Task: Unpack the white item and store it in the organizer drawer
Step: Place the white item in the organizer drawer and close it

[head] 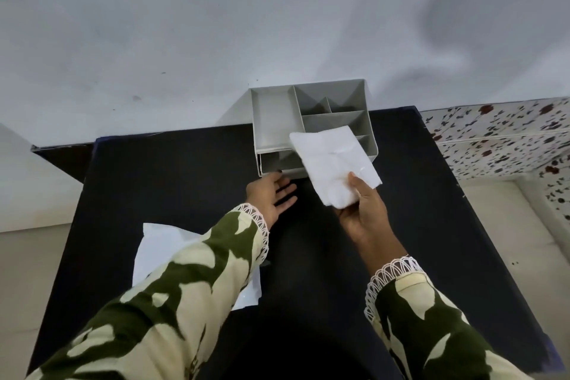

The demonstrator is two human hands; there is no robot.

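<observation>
White item point(334, 163): a folded, cloth-like square hanging above the grey organizer point(274, 120), over its slightly open drawer point(277, 161). Left to right: an empty wrapper point(160, 253) lies on the table; the left hand point(271, 194), fingers spread and holding nothing, reaches the drawer front; the right hand point(362, 210) pinches the item's near corner. The limp square could snag on the narrow opening (the drawer looks barely out). The black table point(185, 170) stands against a pale wall point(277, 25).

One head-worn wide-angle view, looking forward and steeply down. Close range over a black table point(191, 182), a grey wall point(216, 25) beyond. No second view.
</observation>
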